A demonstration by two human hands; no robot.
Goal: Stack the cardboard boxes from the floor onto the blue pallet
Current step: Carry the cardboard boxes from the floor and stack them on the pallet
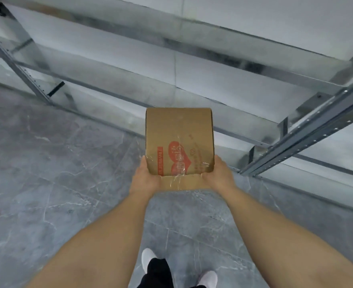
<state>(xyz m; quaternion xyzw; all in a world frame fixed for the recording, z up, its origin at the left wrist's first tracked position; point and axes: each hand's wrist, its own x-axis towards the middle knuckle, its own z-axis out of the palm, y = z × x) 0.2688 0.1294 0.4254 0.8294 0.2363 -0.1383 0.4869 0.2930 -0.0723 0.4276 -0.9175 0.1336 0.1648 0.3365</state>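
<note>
One cardboard box (179, 140) held off the floor (47, 173), left hand (145, 179) and right hand (219, 176) gripping its near corners.

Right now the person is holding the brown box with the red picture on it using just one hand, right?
Not quite. The head view shows both hands on the cardboard box: the left hand grips its near left corner and the right hand grips its near right corner. The rest is right: it is a brown box with a red picture on it, held up above the grey floor.
</note>
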